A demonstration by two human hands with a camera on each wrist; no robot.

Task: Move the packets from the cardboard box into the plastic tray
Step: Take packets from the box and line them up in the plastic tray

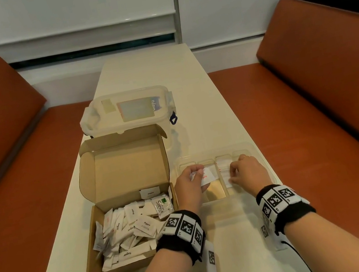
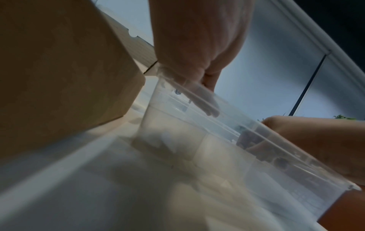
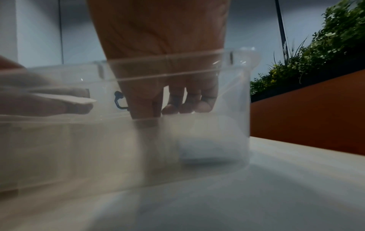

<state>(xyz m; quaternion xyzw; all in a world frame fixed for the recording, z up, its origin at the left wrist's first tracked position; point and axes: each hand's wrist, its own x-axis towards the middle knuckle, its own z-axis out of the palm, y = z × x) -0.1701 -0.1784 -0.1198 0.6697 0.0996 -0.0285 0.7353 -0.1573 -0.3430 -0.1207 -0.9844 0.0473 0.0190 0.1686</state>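
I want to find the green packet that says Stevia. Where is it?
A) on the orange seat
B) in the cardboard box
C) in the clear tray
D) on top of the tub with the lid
B: the Stevia packet lies on the heap of white packets inside the open cardboard box, near its right wall, left of the clear tray.

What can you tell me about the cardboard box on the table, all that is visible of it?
The cardboard box is plain brown corrugated card, open, its hinged lid standing up at the far side. Many small white packets lie loose inside. It rests on the pale table, left of the clear plastic tray; the left hand's wrist passes over its near right corner.
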